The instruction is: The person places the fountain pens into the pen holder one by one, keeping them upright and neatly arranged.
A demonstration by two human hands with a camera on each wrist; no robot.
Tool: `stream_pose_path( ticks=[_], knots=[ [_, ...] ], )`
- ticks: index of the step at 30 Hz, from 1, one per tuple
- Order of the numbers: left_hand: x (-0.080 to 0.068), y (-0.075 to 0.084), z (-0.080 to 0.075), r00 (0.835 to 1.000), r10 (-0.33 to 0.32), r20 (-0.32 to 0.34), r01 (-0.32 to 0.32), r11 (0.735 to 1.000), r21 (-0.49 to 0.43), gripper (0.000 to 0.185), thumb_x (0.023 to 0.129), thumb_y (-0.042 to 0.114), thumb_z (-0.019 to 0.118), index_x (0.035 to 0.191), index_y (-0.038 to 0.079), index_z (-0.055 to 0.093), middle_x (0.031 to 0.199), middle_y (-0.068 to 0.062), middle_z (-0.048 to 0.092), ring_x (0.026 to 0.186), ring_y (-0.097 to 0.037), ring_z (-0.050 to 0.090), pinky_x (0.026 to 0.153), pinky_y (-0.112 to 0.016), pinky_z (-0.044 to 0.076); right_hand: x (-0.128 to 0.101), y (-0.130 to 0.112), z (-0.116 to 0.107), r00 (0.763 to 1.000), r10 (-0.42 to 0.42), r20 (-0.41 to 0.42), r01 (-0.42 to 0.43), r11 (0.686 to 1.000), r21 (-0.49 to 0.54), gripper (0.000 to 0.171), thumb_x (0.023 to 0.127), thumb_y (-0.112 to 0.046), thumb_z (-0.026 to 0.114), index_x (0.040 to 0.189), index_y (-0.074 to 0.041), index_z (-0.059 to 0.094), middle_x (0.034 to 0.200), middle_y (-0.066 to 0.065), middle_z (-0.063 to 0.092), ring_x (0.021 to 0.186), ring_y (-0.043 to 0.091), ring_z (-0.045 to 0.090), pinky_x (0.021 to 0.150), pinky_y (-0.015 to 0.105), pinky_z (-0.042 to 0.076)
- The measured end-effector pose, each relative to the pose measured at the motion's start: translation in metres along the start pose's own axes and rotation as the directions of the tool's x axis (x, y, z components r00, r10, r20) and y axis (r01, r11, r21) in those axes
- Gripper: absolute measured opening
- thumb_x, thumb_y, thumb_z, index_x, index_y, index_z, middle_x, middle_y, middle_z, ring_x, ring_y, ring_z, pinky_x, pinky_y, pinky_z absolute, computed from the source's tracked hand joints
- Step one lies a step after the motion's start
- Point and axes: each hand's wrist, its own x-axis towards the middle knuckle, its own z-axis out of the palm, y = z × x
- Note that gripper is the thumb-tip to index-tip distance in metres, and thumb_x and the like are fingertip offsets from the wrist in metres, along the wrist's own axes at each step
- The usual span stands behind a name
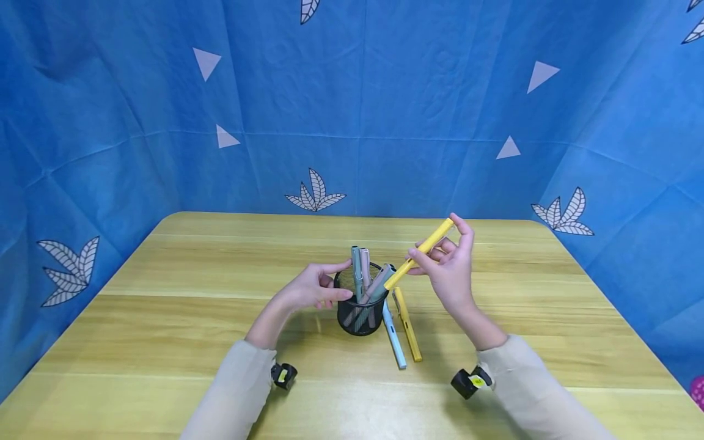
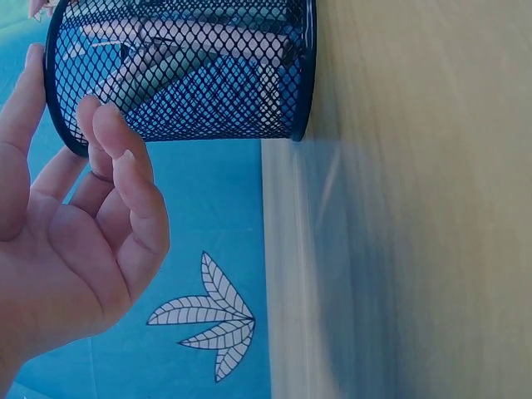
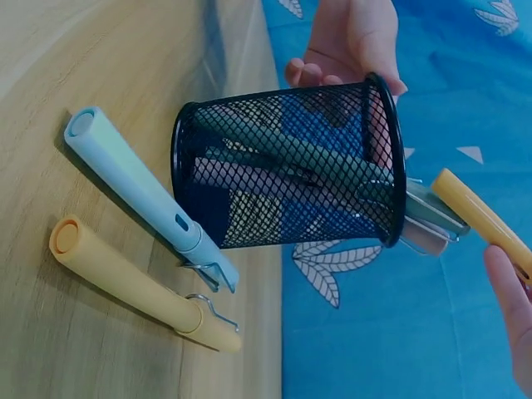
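A black mesh pen holder (image 1: 360, 319) stands upright on the table, with several green, grey and pinkish pens (image 1: 365, 278) leaning inside. My left hand (image 1: 309, 287) holds its rim from the left, thumb on the near side and index finger on the far side; the other fingers are curled beside the mesh. My right hand (image 1: 452, 269) grips a yellow pen (image 1: 420, 252), tilted, its lower end over the holder's right rim. To the right of the holder, a light blue pen (image 1: 393, 336) and another yellow pen (image 1: 408, 325) lie on the table.
The wooden table (image 1: 181, 318) has its far edge against a blue curtain (image 1: 352, 110) printed with leaves and triangles. Something pink (image 1: 697, 391) shows at the right edge. A black wrist camera (image 1: 284, 375) sits at the left sleeve, another (image 1: 466, 384) at the right.
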Motion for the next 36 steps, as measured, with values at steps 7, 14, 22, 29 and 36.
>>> stream_pose_path(
  ticks=[7, 14, 22, 29, 36],
  knots=[
    [0.000, 0.000, 0.000, 1.000, 0.003, 0.002, -0.003, 1.000, -0.007, 0.067, 0.079, 0.016, 0.069, 0.138, 0.015, 0.035, 0.054, -0.007, 0.048, 0.059, -0.042, 0.049, 0.047, -0.024, 0.041, -0.009, -0.034, 0.035, 0.998, -0.069, 0.010, 0.069, 0.997, -0.045, 0.081, 0.075, 0.007, 0.067, 0.136, -0.013, 0.018, 0.087, 0.019, 0.055, 0.072, 0.024, 0.063, 0.052, 0.037, 0.052],
    [0.000, -0.001, 0.000, 1.000, 0.006, 0.004, -0.006, 1.000, -0.007, 0.067, 0.079, 0.015, 0.069, 0.138, 0.014, 0.036, 0.055, -0.008, 0.049, 0.051, -0.024, 0.050, 0.048, -0.027, 0.042, -0.016, -0.064, 0.062, 0.997, -0.074, 0.019, 0.076, 0.977, -0.200, 0.077, 0.072, 0.021, 0.060, 0.134, -0.003, 0.021, 0.086, 0.019, 0.055, 0.072, 0.012, 0.062, 0.053, 0.032, 0.052],
    [-0.001, 0.001, 0.000, 1.000, 0.005, -0.003, -0.005, 1.000, 0.010, 0.067, 0.079, 0.016, 0.069, 0.138, 0.015, 0.036, 0.054, -0.007, 0.047, 0.059, -0.041, 0.050, 0.047, -0.026, 0.042, -0.019, -0.058, 0.066, 0.983, -0.151, 0.107, 0.180, 0.914, -0.363, 0.076, 0.071, 0.014, 0.068, 0.132, -0.001, 0.025, 0.085, 0.021, 0.058, 0.073, 0.014, 0.060, 0.061, 0.023, 0.051],
    [-0.001, 0.001, 0.000, 1.000, 0.013, -0.004, -0.012, 1.000, 0.023, 0.066, 0.080, 0.017, 0.069, 0.138, 0.014, 0.037, 0.054, -0.010, 0.047, 0.054, -0.034, 0.050, 0.046, -0.026, 0.040, -0.022, -0.052, 0.069, 0.948, -0.230, 0.219, 0.310, 0.819, -0.483, 0.078, 0.065, 0.010, 0.074, 0.128, 0.004, 0.029, 0.083, 0.020, 0.061, 0.069, 0.025, 0.058, 0.063, 0.037, 0.050],
    [-0.001, 0.001, 0.000, 0.999, 0.037, 0.008, -0.037, 0.999, 0.037, 0.066, 0.080, 0.018, 0.068, 0.138, 0.012, 0.036, 0.053, -0.009, 0.046, 0.056, -0.038, 0.051, 0.046, -0.028, 0.041, -0.026, -0.044, 0.070, 0.923, -0.245, 0.295, 0.374, 0.748, -0.548, 0.077, 0.062, 0.007, 0.077, 0.125, 0.007, 0.032, 0.081, 0.014, 0.063, 0.073, 0.025, 0.058, 0.069, 0.039, 0.048]
  ],
)
